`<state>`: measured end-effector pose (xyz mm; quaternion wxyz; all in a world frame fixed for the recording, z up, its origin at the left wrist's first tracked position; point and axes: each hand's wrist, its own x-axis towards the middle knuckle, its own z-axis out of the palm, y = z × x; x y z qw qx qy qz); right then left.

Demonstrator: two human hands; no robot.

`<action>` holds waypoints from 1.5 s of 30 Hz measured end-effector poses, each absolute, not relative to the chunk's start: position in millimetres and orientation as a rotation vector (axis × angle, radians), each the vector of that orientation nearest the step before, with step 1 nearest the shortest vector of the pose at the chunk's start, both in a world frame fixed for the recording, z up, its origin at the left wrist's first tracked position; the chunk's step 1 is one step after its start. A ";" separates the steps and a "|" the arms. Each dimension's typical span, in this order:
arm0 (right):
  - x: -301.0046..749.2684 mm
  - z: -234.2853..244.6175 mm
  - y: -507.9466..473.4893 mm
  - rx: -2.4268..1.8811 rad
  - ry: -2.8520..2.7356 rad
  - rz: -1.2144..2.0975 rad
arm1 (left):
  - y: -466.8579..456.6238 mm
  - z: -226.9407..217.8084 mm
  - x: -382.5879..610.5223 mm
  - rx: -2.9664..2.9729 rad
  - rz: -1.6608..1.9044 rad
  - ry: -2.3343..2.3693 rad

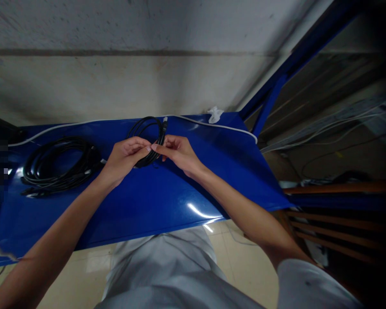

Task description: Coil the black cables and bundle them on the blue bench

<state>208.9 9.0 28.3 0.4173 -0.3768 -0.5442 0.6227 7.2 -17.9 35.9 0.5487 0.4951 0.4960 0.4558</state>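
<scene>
A coiled black cable (pixel 143 124) is between my two hands, over the blue tabletop. Its clear-tipped plug (pixel 165 122) points up and away at the coil's right side. My right hand (pixel 180 151) is closed around the right side of the coil, thumb laid across the strands. My left hand (pixel 126 155) pinches with thumb and forefinger right beside the right thumb tip, at the middle of the coil. Whatever lies in that pinch is too small to make out. To the left, a larger bundle of coiled black cables (pixel 59 165) rests on the table.
The blue table (pixel 141 214) stands against a pale wall. Along its back edge runs a white cable (pixel 218 125), with a crumpled white scrap (pixel 215 115) beside it. A blue metal frame (pixel 276 92) rises at the right, near a wooden slatted piece (pixel 337 231).
</scene>
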 end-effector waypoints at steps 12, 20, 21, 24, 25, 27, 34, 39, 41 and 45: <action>208.0 29.5 10.0 -0.938 -1.313 1.633 | -16.7 40.3 3.6 1.326 0.925 1.169; 210.0 32.7 9.9 -0.944 -1.353 1.616 | -17.4 40.7 3.5 1.270 0.978 1.183; 210.1 32.7 10.0 -0.941 -1.357 1.616 | -17.5 40.6 3.8 1.258 0.991 1.179; 210.3 32.8 10.5 -0.932 -1.369 1.613 | -18.0 39.6 5.1 1.243 1.038 1.183; 210.3 32.9 10.6 -0.936 -1.371 1.612 | -18.2 39.4 5.6 1.241 1.052 1.185; 210.0 33.8 10.5 -0.952 -1.366 1.612 | -18.7 39.5 6.8 1.236 1.082 1.187; 209.8 37.1 8.5 -0.955 -1.306 1.642 | -20.7 43.4 7.9 1.260 1.131 1.158; 210.0 36.8 7.6 -0.961 -1.287 1.637 | -20.5 45.1 6.1 1.283 1.111 1.121; 210.0 36.7 7.5 -0.959 -1.288 1.638 | -20.1 46.0 5.6 1.273 1.108 1.115; 210.2 37.7 7.3 -0.947 -1.285 1.655 | -20.0 46.9 5.1 1.275 1.117 1.106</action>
